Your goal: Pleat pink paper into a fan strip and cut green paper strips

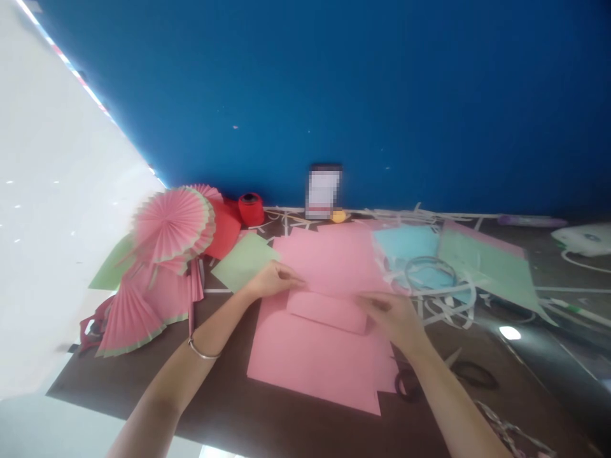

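A sheet of pink paper (329, 310) with rounded edges lies between my hands, seemingly curled or folded over. My left hand (275, 280) is closed, pinching the paper's upper left edge between thumb and fingers. At the right end, my right hand (392, 317) also grips the paper, its fingers partly hidden. Beneath it spread larger pink sheets (315, 362), stacked unevenly. Dark-handled scissors (475, 374) lie beside my right forearm, which covers part of them.
Pleated pink paper fans (167, 222) with green edges pile up at the left. A red roll (251, 210) stands near the blue wall (334, 83). Green paper (245, 259), blue paper (405, 245) and white paper strips (449, 305) surround the pink sheets. A white glue gun (585, 238) lies far right.
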A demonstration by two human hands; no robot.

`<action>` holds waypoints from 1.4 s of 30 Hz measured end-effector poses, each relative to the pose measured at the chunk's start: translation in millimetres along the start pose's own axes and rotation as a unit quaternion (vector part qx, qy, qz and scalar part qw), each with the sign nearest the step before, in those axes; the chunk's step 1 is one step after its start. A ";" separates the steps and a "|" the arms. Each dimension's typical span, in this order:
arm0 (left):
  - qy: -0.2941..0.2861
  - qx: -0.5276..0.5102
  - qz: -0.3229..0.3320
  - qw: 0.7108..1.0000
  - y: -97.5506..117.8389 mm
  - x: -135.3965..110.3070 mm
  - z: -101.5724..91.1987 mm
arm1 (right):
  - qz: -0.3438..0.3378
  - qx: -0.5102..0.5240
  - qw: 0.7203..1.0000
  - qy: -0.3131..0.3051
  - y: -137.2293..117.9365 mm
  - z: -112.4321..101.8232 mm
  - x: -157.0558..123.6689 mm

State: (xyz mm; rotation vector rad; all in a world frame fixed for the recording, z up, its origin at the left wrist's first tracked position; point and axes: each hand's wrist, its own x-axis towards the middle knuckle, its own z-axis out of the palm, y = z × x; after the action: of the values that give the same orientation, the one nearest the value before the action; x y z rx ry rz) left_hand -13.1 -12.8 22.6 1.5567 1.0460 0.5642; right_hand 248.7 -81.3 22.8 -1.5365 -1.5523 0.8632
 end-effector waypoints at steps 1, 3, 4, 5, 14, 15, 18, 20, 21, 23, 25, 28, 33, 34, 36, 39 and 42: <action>-0.002 0.000 0.000 1.000 -0.8 0.3 -0.5 | 0.006 0.016 1.000 -0.004 2.6 0.1 0.4; 0.008 -0.005 -0.001 1.000 -3.2 1.1 -0.1 | 0.023 0.048 0.999 -0.001 7.0 1.5 -0.2; 0.015 -0.009 0.001 1.000 -4.6 1.6 0.5 | 0.034 0.061 0.998 0.005 8.6 2.6 -0.8; 0.023 -0.014 0.006 1.000 -5.8 2.0 1.1 | 0.045 0.071 0.996 0.011 9.9 3.6 -1.4; 0.021 -0.080 0.021 0.996 -5.7 0.1 2.4 | 0.031 0.047 0.998 0.004 12.0 4.7 -0.3; 0.030 -0.075 0.024 0.996 -5.9 0.1 2.4 | 0.026 0.045 0.999 0.005 11.7 4.6 -0.3; 0.052 -0.044 0.041 0.997 -7.7 1.0 2.4 | 0.014 0.042 0.999 0.000 11.1 4.4 -0.7; 0.059 -0.025 0.050 0.997 -9.4 1.7 2.4 | 0.006 0.036 0.999 0.000 9.8 4.2 -1.3; 0.058 -0.021 0.052 0.997 -10.3 2.0 2.7 | 0.002 0.028 1.000 0.001 8.5 4.1 -1.7; 0.047 -0.022 0.052 0.997 -12.2 2.3 3.6 | -0.005 0.008 1.000 0.001 5.2 3.7 -2.6; 0.031 -0.019 0.055 0.998 -14.1 2.1 4.7 | -0.014 -0.022 1.000 0.000 2.3 3.1 -3.4; 0.032 0.044 0.089 0.995 -14.6 0.3 5.2 | -0.058 -0.090 0.994 0.000 2.1 0.8 -4.8; 0.074 0.265 0.292 0.916 -7.8 -7.6 3.8 | -0.278 -0.246 0.927 0.052 10.8 -8.6 -8.3; 0.070 0.300 0.325 0.894 -6.7 -8.9 4.0 | -0.313 -0.282 0.904 0.070 12.2 -10.0 -8.7; 0.054 0.354 0.366 0.859 -6.0 -10.3 5.2 | -0.356 -0.347 0.864 0.078 13.3 -10.2 -9.1; 0.041 0.435 0.397 0.807 -8.0 -9.0 8.0 | -0.379 -0.409 0.830 0.034 10.8 -2.4 -8.6; 0.042 0.503 0.427 0.750 -9.8 -6.7 10.4 | -0.373 -0.429 0.823 0.013 7.0 11.0 -8.3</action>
State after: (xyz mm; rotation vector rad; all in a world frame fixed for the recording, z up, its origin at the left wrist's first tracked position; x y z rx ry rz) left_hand -11.1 -24.0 11.7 3.0663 0.6258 0.7152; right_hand 242.1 -88.7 10.9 -1.2330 -2.4314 -0.3775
